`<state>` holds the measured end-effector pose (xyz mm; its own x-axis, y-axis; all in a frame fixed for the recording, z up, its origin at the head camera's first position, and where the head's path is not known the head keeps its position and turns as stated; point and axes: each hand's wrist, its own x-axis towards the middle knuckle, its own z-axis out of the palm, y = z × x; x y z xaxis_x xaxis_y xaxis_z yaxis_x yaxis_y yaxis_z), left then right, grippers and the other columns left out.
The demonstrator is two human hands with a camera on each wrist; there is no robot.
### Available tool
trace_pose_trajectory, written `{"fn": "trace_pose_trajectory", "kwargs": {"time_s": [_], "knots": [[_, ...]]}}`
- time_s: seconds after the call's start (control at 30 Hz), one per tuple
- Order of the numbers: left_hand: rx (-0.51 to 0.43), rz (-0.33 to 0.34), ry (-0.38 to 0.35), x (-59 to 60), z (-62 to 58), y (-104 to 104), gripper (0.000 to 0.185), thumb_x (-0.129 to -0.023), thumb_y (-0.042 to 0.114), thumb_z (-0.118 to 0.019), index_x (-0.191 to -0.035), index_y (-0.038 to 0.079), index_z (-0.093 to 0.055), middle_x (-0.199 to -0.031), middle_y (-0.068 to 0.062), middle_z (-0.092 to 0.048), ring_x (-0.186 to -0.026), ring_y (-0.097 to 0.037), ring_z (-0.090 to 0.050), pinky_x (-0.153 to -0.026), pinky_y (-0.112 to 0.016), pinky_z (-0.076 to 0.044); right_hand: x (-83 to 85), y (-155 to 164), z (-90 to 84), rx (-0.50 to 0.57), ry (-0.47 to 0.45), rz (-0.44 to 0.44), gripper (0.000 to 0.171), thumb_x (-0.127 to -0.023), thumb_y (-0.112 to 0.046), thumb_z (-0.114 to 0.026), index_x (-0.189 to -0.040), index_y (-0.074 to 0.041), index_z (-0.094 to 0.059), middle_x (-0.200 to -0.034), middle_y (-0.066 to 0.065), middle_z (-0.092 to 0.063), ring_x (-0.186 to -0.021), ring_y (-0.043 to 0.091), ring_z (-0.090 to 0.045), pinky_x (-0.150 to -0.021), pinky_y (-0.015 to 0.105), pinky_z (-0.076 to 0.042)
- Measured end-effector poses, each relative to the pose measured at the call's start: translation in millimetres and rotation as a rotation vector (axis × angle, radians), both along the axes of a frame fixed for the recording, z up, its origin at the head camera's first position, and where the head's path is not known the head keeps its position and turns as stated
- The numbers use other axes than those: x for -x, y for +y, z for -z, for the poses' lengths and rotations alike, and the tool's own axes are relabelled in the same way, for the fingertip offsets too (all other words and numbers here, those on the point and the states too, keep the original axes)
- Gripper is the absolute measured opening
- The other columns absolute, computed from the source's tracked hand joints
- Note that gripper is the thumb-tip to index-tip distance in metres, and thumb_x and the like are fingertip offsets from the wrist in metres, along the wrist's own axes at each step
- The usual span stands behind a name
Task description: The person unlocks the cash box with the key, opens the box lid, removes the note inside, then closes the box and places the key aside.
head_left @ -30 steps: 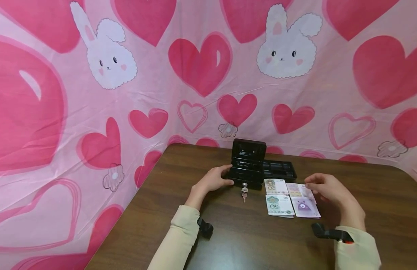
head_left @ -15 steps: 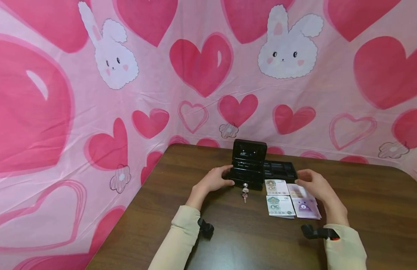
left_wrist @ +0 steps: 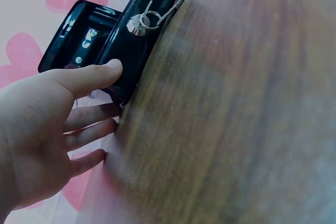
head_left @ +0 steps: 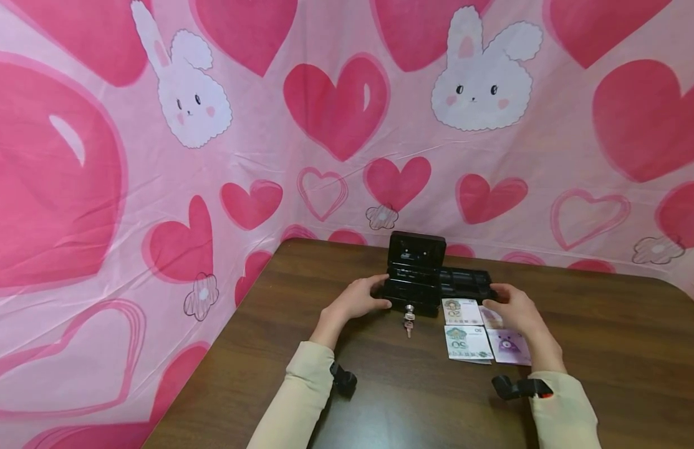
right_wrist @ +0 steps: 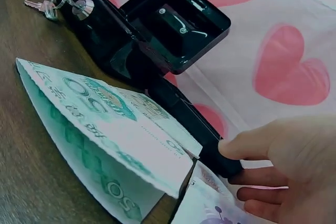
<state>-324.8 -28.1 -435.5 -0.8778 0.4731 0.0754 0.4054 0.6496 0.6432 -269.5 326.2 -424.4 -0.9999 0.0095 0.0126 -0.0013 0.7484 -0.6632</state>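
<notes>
A small black cash box (head_left: 411, 293) stands with its lid (head_left: 416, 249) raised. My left hand (head_left: 356, 299) holds its left end, thumb on the front face and fingers along the side. Keys (head_left: 409, 327) on a ring hang from the lock (left_wrist: 139, 25) at the front. To the right of the box lies a black compartment tray (head_left: 464, 282). My right hand (head_left: 517, 308) grips the tray's right end, thumb on the near edge and fingers around the corner. Below the hand are folded banknotes, a green 50 (head_left: 468, 342), a 20 (head_left: 460, 310) and a purple note (head_left: 509, 346).
The brown wooden table (head_left: 414, 399) runs back to a pink cloth (head_left: 251, 149) with hearts and rabbits, close behind the box. Another purplish note (head_left: 491, 317) is partly covered by my right hand. Each wrist wears a black camera mount (head_left: 343, 379).
My right hand has moved left from above the purple notes to the tray's right end and taken hold there. The left hand has stayed on the box.
</notes>
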Motion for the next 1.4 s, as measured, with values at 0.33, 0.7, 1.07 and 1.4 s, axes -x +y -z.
{"fn": "trace_pose_trajectory", "kwargs": {"time_s": [0.33,0.7,1.07,1.4], "knots": [[0.002,-0.014,-0.001,0.6,0.4,-1,0.067,-0.091,0.035,-0.071,-0.151,0.022,-0.044,-0.145,-0.008,-0.056,-0.135,-0.022,-0.052,-0.112,-0.042,-0.042,-0.5,-5,-4.8,0.03,0.103,0.116,0.04,-0.096,-0.019,-0.061,-0.127,0.006,-0.06,-0.129,0.034,-0.058,-0.115,0.049,-0.054,-0.095,0.061,-0.043],[0.003,-0.008,0.003,-0.7,-1.4,3,0.067,-0.091,0.034,-0.071,-0.15,0.019,-0.045,-0.145,-0.009,-0.056,-0.134,-0.023,-0.053,-0.112,-0.042,-0.042,-7.5,2,-12.8,0.014,0.083,0.163,0.034,-0.095,-0.027,-0.066,-0.112,0.003,-0.071,-0.123,0.031,-0.063,-0.113,0.047,-0.054,-0.091,0.059,-0.043],[0.011,-0.012,0.008,-0.1,0.2,2,0.067,-0.091,0.036,-0.071,-0.15,0.02,-0.045,-0.145,-0.009,-0.056,-0.134,-0.023,-0.053,-0.112,-0.042,-0.042,-12.5,10,-21.6,0.016,0.145,0.145,0.042,-0.094,-0.037,-0.066,-0.113,0.0,-0.073,-0.119,0.028,-0.067,-0.109,0.042,-0.058,-0.083,0.05,-0.047],[0.012,-0.014,0.003,0.5,0.7,1,0.067,-0.091,0.035,-0.071,-0.151,0.021,-0.044,-0.145,-0.008,-0.056,-0.134,-0.022,-0.052,-0.112,-0.042,-0.042,-19.8,13,-40.0,0.01,0.152,0.113,0.048,-0.093,-0.044,-0.066,-0.114,-0.001,-0.072,-0.12,0.027,-0.066,-0.109,0.04,-0.056,-0.083,0.048,-0.045]]}}
